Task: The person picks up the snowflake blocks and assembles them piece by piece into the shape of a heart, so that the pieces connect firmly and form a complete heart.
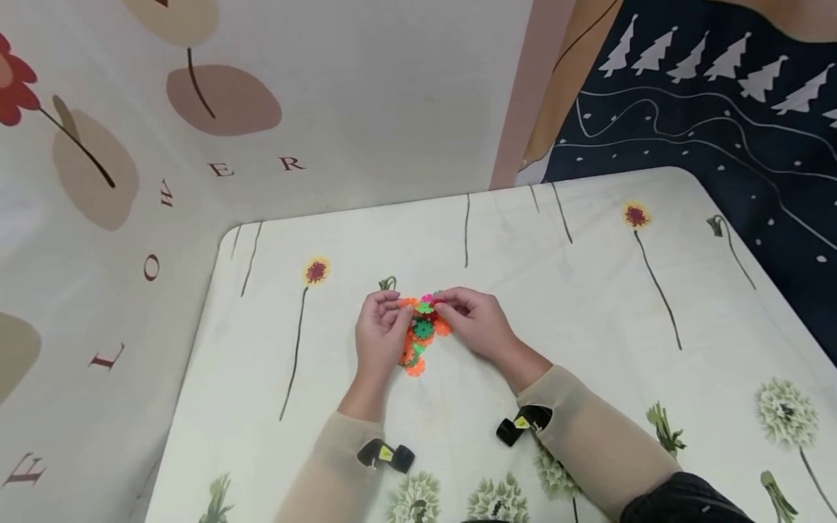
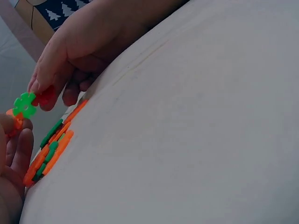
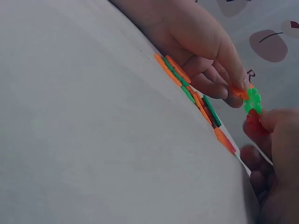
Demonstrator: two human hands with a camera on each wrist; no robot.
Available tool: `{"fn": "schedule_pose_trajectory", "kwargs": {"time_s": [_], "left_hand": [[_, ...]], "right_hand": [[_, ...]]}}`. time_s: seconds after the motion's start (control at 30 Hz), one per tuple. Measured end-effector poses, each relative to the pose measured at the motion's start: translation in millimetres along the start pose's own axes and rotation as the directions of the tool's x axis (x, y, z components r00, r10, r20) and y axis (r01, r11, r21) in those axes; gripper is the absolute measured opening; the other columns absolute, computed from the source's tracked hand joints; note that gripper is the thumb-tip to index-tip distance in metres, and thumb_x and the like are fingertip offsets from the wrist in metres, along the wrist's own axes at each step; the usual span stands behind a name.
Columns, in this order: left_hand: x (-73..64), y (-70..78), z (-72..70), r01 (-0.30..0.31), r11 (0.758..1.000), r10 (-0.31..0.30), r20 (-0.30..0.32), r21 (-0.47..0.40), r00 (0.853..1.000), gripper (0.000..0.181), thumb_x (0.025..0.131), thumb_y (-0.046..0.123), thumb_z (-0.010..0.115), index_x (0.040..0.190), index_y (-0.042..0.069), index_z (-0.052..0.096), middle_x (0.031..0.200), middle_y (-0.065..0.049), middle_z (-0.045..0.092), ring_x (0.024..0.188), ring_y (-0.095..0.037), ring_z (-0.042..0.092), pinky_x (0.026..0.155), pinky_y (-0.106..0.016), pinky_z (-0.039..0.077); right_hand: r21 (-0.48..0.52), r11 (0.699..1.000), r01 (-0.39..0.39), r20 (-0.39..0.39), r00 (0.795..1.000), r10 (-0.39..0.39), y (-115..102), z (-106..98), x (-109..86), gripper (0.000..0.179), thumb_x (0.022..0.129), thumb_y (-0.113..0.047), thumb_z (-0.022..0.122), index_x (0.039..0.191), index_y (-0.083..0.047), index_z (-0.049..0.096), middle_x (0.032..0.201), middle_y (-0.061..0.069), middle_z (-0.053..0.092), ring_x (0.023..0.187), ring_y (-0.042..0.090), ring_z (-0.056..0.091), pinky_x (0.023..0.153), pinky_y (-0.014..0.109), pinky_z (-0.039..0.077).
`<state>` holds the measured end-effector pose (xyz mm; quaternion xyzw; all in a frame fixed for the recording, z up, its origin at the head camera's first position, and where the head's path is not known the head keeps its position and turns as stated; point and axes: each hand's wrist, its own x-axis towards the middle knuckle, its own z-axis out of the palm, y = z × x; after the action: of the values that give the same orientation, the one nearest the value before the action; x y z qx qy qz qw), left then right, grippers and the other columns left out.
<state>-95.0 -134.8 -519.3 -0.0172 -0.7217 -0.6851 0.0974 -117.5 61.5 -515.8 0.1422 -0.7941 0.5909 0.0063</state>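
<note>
The left wrist view's edge cuts off the left hand; the right wrist view's edge crops the right hand. Fingers and thumbs hide much of the red notched disc and part of the orange notched disc. The overlapping pile of discs defies counting.

A white, flower-printed tabletop bears overlapping orange and green notched discs.

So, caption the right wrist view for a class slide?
Left hand pinches an orange piece, right hand a red piece; green piece between.
</note>
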Motion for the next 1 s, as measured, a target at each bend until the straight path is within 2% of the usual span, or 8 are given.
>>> {"fn": "schedule_pose_trajectory", "kwargs": {"time_s": [0.13, 0.23, 0.43, 0.53, 0.7, 0.8, 0.9, 1.0], "left_hand": [[-0.2, 0.2, -0.1, -0.001, 0.998, -0.001, 0.03, 0.058, 1.0, 0.017, 0.104, 0.0, 0.068, 0.119, -0.004, 0.061, 0.101, -0.015, 0.069, 0.082, -0.023, 0.073, 0.077, -0.028, 0.064], [-0.8, 0.2, -0.9, 0.002, 0.997, -0.006, 0.06, 0.078, 0.998, 0.016, 0.106, 0.003, 0.065, 0.12, -0.002, 0.061, 0.102, -0.015, 0.068, 0.083, -0.026, 0.073, 0.078, -0.026, 0.063], [-2.6, 2.2, -2.1, -0.024, 1.0, 0.022, 0.174, 0.007, 0.984, 0.031, 0.105, -0.001, 0.063, 0.133, -0.004, 0.052, 0.105, -0.022, 0.067, 0.089, -0.029, 0.071, 0.081, -0.023, 0.06], [-3.4, 1.6, -2.9, -0.042, 0.999, 0.033, 0.225, 0.035, 0.974, 0.041, 0.101, -0.002, 0.068, 0.137, -0.001, 0.049, 0.107, -0.019, 0.071, 0.091, -0.025, 0.07, 0.081, -0.022, 0.059], [-3.6, 1.6, -3.4, -0.053, 0.994, 0.028, 0.245, 0.095, 0.969, 0.048, 0.099, 0.0, 0.074, 0.14, 0.002, 0.049, 0.11, -0.013, 0.076, 0.094, -0.024, 0.072, 0.082, -0.023, 0.06], [-3.9, 2.0, -3.3, -0.042, 0.992, 0.014, 0.231, 0.117, 0.973, 0.048, 0.098, 0.001, 0.075, 0.139, 0.002, 0.05, 0.11, -0.012, 0.075, 0.092, -0.024, 0.073, 0.082, -0.023, 0.061], [-3.6, 2.1, -3.0, -0.028, 0.992, -0.001, 0.224, 0.125, 0.975, 0.046, 0.099, 0.0, 0.073, 0.138, 0.002, 0.05, 0.11, -0.012, 0.073, 0.09, -0.023, 0.071, 0.081, -0.022, 0.06], [-2.1, 1.7, -3.2, -0.028, 0.994, 0.005, 0.212, 0.107, 0.977, 0.045, 0.1, -0.003, 0.068, 0.139, 0.0, 0.046, 0.107, -0.013, 0.069, 0.088, -0.024, 0.066, 0.078, -0.021, 0.057]], "right_hand": [[-0.022, 0.999, 0.032, -0.055, 0.998, -0.033, 1.1, 0.1, 0.6, 0.013, 0.097, -0.011, 0.082, 0.109, -0.011, 0.084, 0.099, -0.002, 0.077, 0.08, 0.014, 0.067, 0.072, 0.024, 0.057], [-0.009, 0.999, 0.05, -0.072, 0.996, -0.051, 0.9, 0.1, 0.6, 0.013, 0.095, -0.01, 0.083, 0.108, -0.011, 0.085, 0.097, -0.002, 0.077, 0.081, 0.015, 0.065, 0.071, 0.024, 0.055], [0.075, 0.996, 0.058, -0.084, 0.995, -0.051, -0.8, -0.8, -0.6, 0.015, 0.095, -0.008, 0.083, 0.11, -0.009, 0.085, 0.095, 0.002, 0.078, 0.083, 0.016, 0.068, 0.072, 0.022, 0.056], [0.113, 0.992, 0.055, -0.089, 0.995, -0.045, -0.6, -0.9, -1.5, 0.016, 0.094, -0.005, 0.083, 0.111, -0.006, 0.085, 0.095, 0.006, 0.078, 0.084, 0.016, 0.07, 0.073, 0.021, 0.058], [0.126, 0.991, 0.032, -0.06, 0.998, -0.025, 0.4, -0.5, -2.2, 0.018, 0.092, -0.006, 0.085, 0.11, -0.005, 0.084, 0.097, 0.005, 0.079, 0.086, 0.015, 0.072, 0.074, 0.022, 0.06], [0.088, 0.996, 0.008, -0.008, 1.0, -0.008, 0.1, -0.5, -2.0, 0.019, 0.092, -0.011, 0.086, 0.111, -0.01, 0.085, 0.094, -0.001, 0.079, 0.084, 0.014, 0.07, 0.07, 0.022, 0.057], [0.029, 0.999, 0.025, 0.021, 0.999, -0.025, 0.5, -0.3, -1.6, 0.018, 0.092, -0.014, 0.087, 0.11, -0.012, 0.086, 0.094, -0.004, 0.079, 0.086, 0.014, 0.069, 0.07, 0.025, 0.057], [-0.142, 0.985, 0.098, 0.018, 0.995, -0.096, 2.3, 0.4, -0.4, 0.016, 0.092, -0.02, 0.087, 0.106, -0.013, 0.087, 0.098, -0.003, 0.078, 0.095, 0.017, 0.066, 0.083, 0.032, 0.056]]}}
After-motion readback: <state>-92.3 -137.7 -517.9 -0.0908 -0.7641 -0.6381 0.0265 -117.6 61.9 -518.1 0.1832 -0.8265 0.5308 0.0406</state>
